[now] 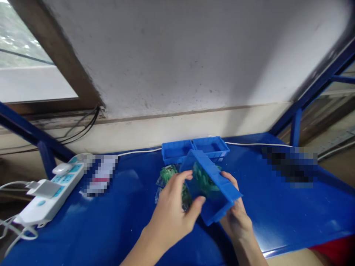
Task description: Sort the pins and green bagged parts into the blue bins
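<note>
The right hand (239, 216) grips a tilted blue bin (217, 176), the left hand (169, 208) open wide near it.

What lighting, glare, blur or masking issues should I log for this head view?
Head view: window washed out; glare on the tabletop, lower right; soft shadow on the wall, right side; green pieces in the blue bin blurred; pale item at left, dark item at right pixelated.

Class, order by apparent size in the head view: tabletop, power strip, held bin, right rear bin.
1. Tabletop
2. Power strip and held bin: too alike to rank
3. Right rear bin
</note>
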Demonstrator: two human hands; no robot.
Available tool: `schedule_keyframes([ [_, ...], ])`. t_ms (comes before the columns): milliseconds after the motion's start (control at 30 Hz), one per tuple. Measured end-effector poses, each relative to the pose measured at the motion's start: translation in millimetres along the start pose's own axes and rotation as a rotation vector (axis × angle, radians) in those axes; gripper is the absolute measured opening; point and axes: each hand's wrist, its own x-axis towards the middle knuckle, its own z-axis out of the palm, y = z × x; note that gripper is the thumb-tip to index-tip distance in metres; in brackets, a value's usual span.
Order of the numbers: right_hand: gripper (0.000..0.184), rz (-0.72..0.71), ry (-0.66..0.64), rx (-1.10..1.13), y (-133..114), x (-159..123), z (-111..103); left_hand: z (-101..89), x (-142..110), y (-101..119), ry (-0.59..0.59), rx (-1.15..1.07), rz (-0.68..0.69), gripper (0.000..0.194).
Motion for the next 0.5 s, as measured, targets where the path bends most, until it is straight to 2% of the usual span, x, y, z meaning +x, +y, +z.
schedule_keyframes([
  [67, 0.072, 0.006, -0.049, -0.064, 5, 0, 6, 1.3, 7, 7, -0.123, 0.043, 0.001, 0.072],
  [167, 0.070, 0.037, -0.085, -0.174, 10, 0, 12, 8.8, 18, 3, -0.173, 0.078, 0.016, 0.076],
  [300, 0.068, 0.021, -0.039, -0.165, 12, 2, 18, 20.4, 22, -5, -0.095, 0.106, 0.017, 0.055],
  [400, 0.066, 0.009, -0.040, -0.243, 14, 5, 19, 22.7, 16, -12, -0.040, 0.065, 0.032, 0.038],
  [500, 0.067, -0.006, -0.072, -0.305, 13, 9, 15, 16.5, 6, -25, 0.103, 0.013, 0.039, 0.034],
])
